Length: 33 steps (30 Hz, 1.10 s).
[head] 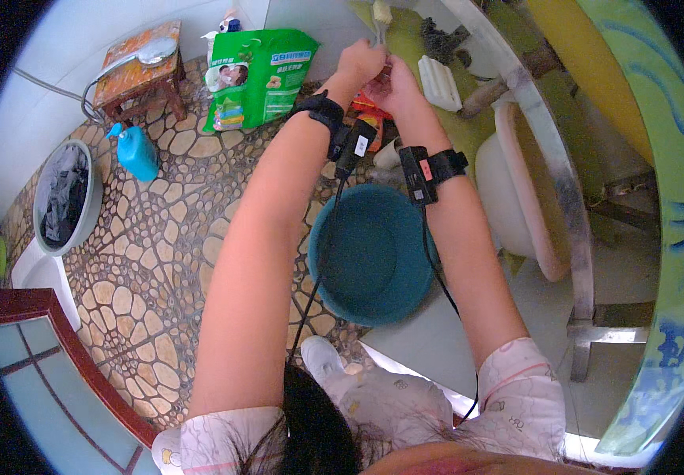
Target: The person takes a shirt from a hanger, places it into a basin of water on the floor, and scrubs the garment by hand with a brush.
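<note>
At the top centre my left hand (pixel 364 61) has its fingers curled and touches or nearly touches my right hand (pixel 397 88). Directly beyond them is a slim, clear-handled item with a pale yellow tip (pixel 381 13). Something small and shiny shows between the hands; whether either grips it cannot be told. A red and orange packet (pixel 375 132) lies partly hidden beneath the hands. To their right rests a white ridged block (pixel 439 84). A round teal plastic basin (pixel 371 255) stands on the floor under my forearms, with no contents visible.
Left of the hands stands a green detergent bag (pixel 264 80). Farther left are a wooden stool (pixel 137 65) bearing a shower head (pixel 157 52), a blue pump bottle (pixel 137 153) and a basin of dark cloth (pixel 97 196). A curved metal rail (pixel 576 219) runs along the right.
</note>
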Each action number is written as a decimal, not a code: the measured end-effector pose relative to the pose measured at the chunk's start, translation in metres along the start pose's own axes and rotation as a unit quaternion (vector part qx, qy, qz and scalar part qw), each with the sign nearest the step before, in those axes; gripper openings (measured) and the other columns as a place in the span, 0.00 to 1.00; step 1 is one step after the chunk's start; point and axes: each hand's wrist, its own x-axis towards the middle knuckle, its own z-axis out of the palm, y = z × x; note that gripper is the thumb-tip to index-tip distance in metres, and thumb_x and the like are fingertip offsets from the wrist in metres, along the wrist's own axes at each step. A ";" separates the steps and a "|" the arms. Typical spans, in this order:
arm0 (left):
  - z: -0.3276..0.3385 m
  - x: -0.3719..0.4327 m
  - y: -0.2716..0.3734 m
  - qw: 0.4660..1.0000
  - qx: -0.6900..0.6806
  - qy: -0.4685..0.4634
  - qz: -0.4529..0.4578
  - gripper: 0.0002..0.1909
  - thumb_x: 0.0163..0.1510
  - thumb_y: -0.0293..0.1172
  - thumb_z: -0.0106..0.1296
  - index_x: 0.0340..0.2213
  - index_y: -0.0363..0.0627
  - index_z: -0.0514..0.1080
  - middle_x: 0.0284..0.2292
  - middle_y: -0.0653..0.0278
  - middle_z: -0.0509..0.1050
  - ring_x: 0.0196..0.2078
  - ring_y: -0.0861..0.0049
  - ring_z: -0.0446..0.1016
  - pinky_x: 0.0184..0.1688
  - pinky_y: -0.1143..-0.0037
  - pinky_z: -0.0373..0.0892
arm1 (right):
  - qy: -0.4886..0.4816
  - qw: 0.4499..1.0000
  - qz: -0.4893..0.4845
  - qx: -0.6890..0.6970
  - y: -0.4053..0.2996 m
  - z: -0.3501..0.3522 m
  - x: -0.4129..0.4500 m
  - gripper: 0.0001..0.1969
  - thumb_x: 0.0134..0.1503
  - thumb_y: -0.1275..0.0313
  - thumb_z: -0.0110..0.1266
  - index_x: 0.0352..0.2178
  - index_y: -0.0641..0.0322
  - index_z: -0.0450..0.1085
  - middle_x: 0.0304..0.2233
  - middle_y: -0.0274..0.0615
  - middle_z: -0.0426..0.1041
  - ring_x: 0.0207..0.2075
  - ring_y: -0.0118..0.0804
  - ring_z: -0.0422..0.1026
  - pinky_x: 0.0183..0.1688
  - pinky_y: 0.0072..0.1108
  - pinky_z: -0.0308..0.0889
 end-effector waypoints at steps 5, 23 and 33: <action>0.005 -0.004 0.016 0.993 -0.084 -0.082 -0.026 0.24 0.40 0.40 0.43 0.37 0.35 0.65 0.30 0.46 0.70 0.34 0.59 0.69 0.38 0.72 0.65 | 0.060 0.995 -0.031 0.074 -0.007 -0.021 0.014 0.09 0.50 0.66 0.38 0.23 0.59 0.62 0.20 0.34 0.64 0.20 0.29 0.62 0.20 0.18 0.59; -0.148 -0.162 -0.079 0.977 -0.053 -0.016 -0.204 0.07 0.40 0.30 0.50 0.21 0.38 0.69 0.16 0.66 0.68 0.17 0.82 0.65 0.19 0.79 0.61 | -0.009 1.000 -0.020 -0.003 0.123 0.059 -0.049 0.03 0.47 0.74 0.46 0.24 0.59 0.60 0.16 0.32 0.62 0.14 0.23 0.59 0.13 0.14 0.55; -0.447 -0.290 -0.096 0.950 0.060 0.076 -0.298 0.07 0.41 0.29 0.51 0.21 0.37 0.69 0.16 0.65 0.69 0.16 0.83 0.65 0.17 0.82 0.60 | -0.173 0.978 0.111 -0.044 0.189 0.243 -0.130 0.02 0.46 0.75 0.48 0.23 0.62 0.63 0.17 0.33 0.64 0.15 0.22 0.61 0.14 0.12 0.57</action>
